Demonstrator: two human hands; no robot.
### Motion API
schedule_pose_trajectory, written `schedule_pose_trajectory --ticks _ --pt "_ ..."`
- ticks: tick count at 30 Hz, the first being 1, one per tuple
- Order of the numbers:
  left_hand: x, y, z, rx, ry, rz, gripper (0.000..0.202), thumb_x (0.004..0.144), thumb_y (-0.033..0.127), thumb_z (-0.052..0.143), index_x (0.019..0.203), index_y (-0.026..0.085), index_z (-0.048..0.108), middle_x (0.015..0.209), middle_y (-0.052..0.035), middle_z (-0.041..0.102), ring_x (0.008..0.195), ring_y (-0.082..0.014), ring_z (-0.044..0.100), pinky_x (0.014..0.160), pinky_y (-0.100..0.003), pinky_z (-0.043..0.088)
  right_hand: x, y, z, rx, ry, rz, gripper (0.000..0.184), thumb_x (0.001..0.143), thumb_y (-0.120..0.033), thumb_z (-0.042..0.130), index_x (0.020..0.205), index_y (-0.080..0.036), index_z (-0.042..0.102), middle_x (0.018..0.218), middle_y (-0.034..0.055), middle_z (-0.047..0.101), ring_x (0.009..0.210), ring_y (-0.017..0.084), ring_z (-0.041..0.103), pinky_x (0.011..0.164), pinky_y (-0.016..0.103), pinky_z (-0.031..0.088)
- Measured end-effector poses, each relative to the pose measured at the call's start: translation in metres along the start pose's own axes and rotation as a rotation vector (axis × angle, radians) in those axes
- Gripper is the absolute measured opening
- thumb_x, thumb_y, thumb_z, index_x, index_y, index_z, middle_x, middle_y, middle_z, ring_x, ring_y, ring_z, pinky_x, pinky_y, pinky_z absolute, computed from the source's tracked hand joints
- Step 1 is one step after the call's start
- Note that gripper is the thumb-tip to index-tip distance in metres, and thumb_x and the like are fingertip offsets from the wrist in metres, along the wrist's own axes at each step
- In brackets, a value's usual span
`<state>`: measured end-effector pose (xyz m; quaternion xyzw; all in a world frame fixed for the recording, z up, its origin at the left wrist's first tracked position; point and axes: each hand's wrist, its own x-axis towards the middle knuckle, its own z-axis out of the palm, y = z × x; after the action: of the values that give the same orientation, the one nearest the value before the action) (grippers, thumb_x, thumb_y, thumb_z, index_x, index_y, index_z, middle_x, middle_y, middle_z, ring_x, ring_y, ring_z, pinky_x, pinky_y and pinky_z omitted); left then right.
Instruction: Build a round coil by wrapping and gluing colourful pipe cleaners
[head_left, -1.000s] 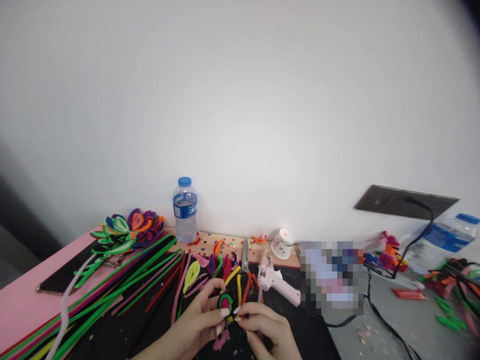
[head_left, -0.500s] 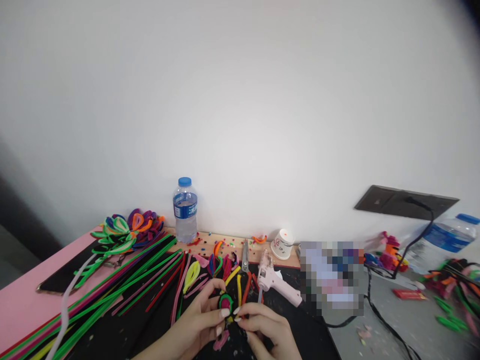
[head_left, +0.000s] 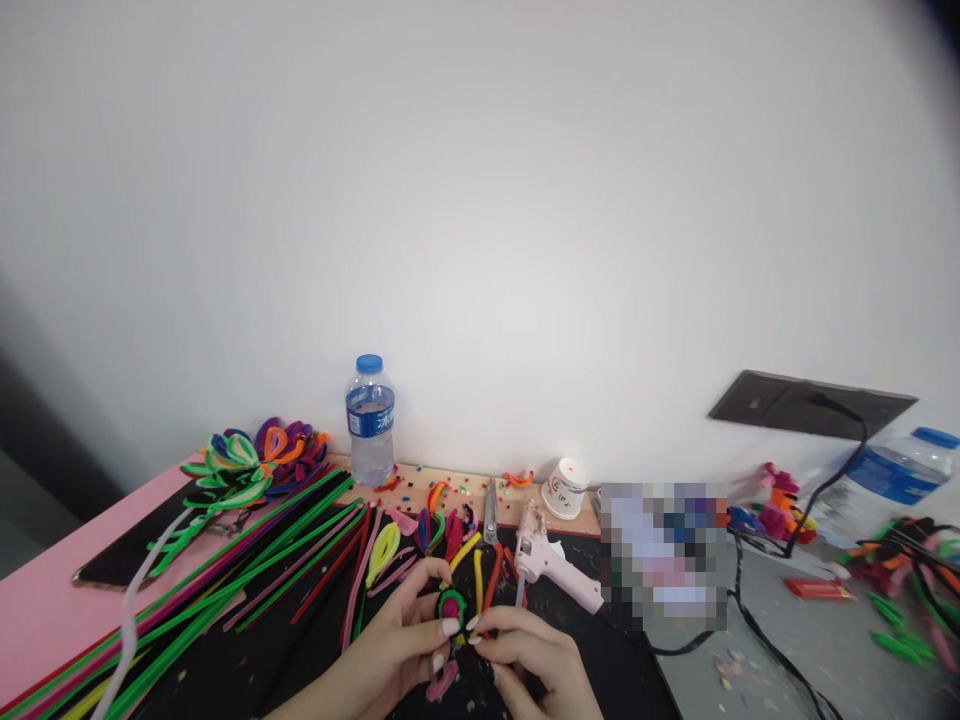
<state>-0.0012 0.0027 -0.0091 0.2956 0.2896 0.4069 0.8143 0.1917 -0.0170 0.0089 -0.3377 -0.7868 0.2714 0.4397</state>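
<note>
Between the thumb and fingers of my left hand is a small round pipe-cleaner piece, green around a magenta middle. Just to its right, my right hand pinches with thumb and fingertips close to the piece's edge; what lies in that pinch is too small to make out. A pink loop of pipe cleaner shows below the left fingers. Beyond the hands lie yellow pipe-cleaner lengths, a red-orange length and scissors.
A pink glue gun rests right of the hands, near an upturned paper cup. Long pipe cleaners spread leftward below pipe-cleaner flowers. A water bottle stands against the wall. Black cables cross the grey surface at right.
Almost nothing differs. The round piece has turned slightly in my left fingers; both hands keep their places.
</note>
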Motion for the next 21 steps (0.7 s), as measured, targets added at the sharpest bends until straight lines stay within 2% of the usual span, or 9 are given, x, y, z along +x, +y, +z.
schedule_pose_trajectory --ticks 4,12,19,21 --pt "0.0006 -0.0004 -0.0007 0.007 0.002 -0.009 0.034 0.070 0.020 0.077 0.091 0.025 0.050 0.066 0.0069 0.053 0.049 -0.0044 0.040 0.050 -0.021 0.023 -0.0001 0.0012 0.0000 0.009 -0.008 -0.003 0.033 0.072 0.002 0.054 0.088 -0.021 0.071 0.094 0.0090 0.074 0.073 0.016 0.072 0.061 0.018 0.057" --pt "0.0002 0.0007 0.0011 0.009 -0.007 0.000 0.035 0.069 0.022 0.077 0.090 0.025 0.050 0.065 0.0073 0.053 0.049 -0.0037 0.040 0.049 -0.021 0.021 -0.0054 0.0073 0.0006 -0.013 -0.041 0.031 0.032 0.073 0.002 0.056 0.090 -0.021 0.070 0.098 0.0077 0.073 0.079 0.018 0.072 0.073 0.024 0.058" --pt "0.0014 0.0003 -0.0001 0.005 0.023 0.003 0.036 0.067 0.021 0.079 0.090 0.025 0.051 0.065 0.0071 0.053 0.051 -0.0050 0.042 0.052 -0.020 0.025 -0.0056 0.0061 -0.0004 0.003 -0.019 0.028 0.032 0.076 0.001 0.053 0.093 -0.021 0.069 0.099 0.0086 0.073 0.070 0.015 0.071 0.058 0.018 0.057" --pt "0.0023 -0.0009 -0.0007 -0.010 0.029 0.014 0.035 0.067 0.021 0.079 0.089 0.024 0.051 0.067 0.0064 0.054 0.054 -0.0061 0.044 0.055 -0.021 0.029 -0.0055 0.0052 -0.0016 0.007 -0.007 0.024 0.032 0.078 0.000 0.052 0.095 -0.021 0.069 0.100 0.0092 0.072 0.073 0.016 0.071 0.057 0.018 0.057"
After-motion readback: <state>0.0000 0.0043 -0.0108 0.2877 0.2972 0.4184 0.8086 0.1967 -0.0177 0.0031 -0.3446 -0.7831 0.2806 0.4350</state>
